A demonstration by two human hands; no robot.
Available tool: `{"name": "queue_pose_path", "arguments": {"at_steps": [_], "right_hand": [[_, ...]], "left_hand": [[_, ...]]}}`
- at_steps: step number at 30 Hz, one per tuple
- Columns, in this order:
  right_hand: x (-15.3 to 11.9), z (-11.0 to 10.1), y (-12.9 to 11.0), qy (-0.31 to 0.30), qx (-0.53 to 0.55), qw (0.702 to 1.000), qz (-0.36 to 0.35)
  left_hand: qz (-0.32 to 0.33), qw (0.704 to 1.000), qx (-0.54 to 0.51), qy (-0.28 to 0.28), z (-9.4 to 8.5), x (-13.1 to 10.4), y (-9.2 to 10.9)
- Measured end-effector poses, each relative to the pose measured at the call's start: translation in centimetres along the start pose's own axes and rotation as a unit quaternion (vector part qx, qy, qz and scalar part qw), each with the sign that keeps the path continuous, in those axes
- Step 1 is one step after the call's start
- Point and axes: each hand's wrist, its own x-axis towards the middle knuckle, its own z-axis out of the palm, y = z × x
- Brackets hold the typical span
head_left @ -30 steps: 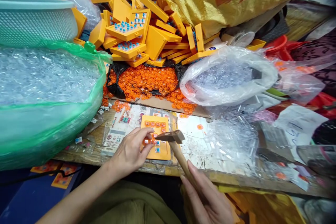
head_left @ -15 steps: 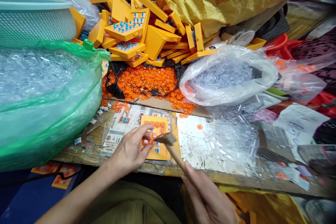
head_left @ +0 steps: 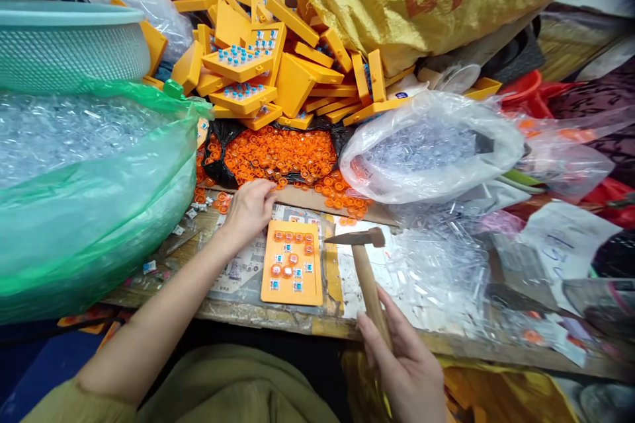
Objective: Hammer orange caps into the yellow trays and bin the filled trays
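Moved since prev. frame: L hand (head_left: 249, 211), from yellow panel (head_left: 292, 295) to near edge of orange caps (head_left: 282, 153); hammer (head_left: 368, 277), its head from over panel to just R of it. L fingers bent at caps; can't tell whether pinched on one. R hand (head_left: 407, 357): fingers clamped round hammer's wooden handle. Panel lies flat on workbench (head_left: 282, 321), betw. hands, w/ orange caps on some blue-and-clear switches (head_left: 297, 286), others bare.
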Motion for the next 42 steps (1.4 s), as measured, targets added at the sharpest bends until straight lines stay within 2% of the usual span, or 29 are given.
{"name": "queue_pose_path", "arguments": {"at_steps": [3, 5, 7, 10, 12, 14, 16, 19, 22, 24, 28, 30, 32, 34, 38, 40, 42], "right_hand": [[0.4, 0.4, -0.3, -0.006, 0.068, 0.996, 0.065], [0.5, 0.5, -0.8, 0.002, 0.116, 0.988, 0.098], [0.4, 0.6, -1.4, 0.009, 0.159, 0.98, 0.122], [0.5, 0.7, -1.9, 0.004, 0.181, 0.974, 0.139], [0.6, 0.7, -1.8, -0.006, 0.172, 0.975, 0.138], [0.6, 0.7, -1.4, -0.016, 0.145, 0.981, 0.124], [0.6, 0.4, -0.7, -0.022, 0.107, 0.989, 0.1], [0.2, -0.4, 0.3, -0.031, 0.036, 0.998, 0.047], [-0.4, -1.4, 0.8, -0.047, -0.04, 0.997, -0.045], [-0.7, -1.9, 0.7, -0.059, -0.064, 0.989, -0.121], [-1.0, -2.5, -0.2, -0.064, -0.078, 0.963, -0.25], [-0.9, -2.5, -0.6, -0.094, -0.097, 0.944, -0.3], [-0.8, -2.3, -0.8, -0.147, -0.116, 0.929, -0.32], [-0.8, -2.0, -0.8, -0.168, -0.122, 0.932, -0.296], [-0.8, -1.6, -0.5, -0.117, -0.08, 0.976, -0.164], [-0.7, -1.4, -0.3, -0.093, -0.053, 0.989, -0.1], [-0.4, -0.9, -0.1, -0.053, -0.027, 0.997, -0.04]], "left_hand": [[-0.013, 0.999, 0.017, -0.029, 0.8, 2.5, -0.1], [-0.009, 0.999, 0.002, -0.053, 0.3, 2.3, 0.2], [-0.016, 0.996, -0.023, -0.087, -0.6, 0.8, 0.1], [-0.045, 0.989, -0.053, -0.127, -1.6, -2.2, -1.1], [-0.035, 0.993, -0.05, -0.1, -1.5, -3.9, -2.2], [0.007, 0.998, -0.044, -0.047, -1.0, -5.2, -3.0], [0.05, 0.998, -0.05, -0.002, -0.6, -6.1, -2.8], [0.1, 0.99, -0.091, 0.037, -0.5, -7.5, -0.3], [0.148, 0.979, -0.137, 0.006, -0.5, -8.8, 3.0], [0.156, 0.977, -0.141, -0.023, -0.2, -9.5, 4.4], [0.141, 0.98, -0.14, -0.02, 0.8, -10.0, 4.5], [0.141, 0.98, -0.143, -0.006, 1.2, -10.1, 4.1], [0.138, 0.98, -0.14, 0.003, 1.4, -10.2, 3.9], [0.128, 0.981, -0.143, 0.001, 1.4, -10.5, 3.9], [0.097, 0.978, -0.181, -0.036, 0.6, -9.9, 3.8], [0.101, 0.981, -0.167, -0.021, 0.1, -8.0, 3.3], [0.109, 0.988, -0.106, 0.02, -0.1, -4.9, 2.6]]}}
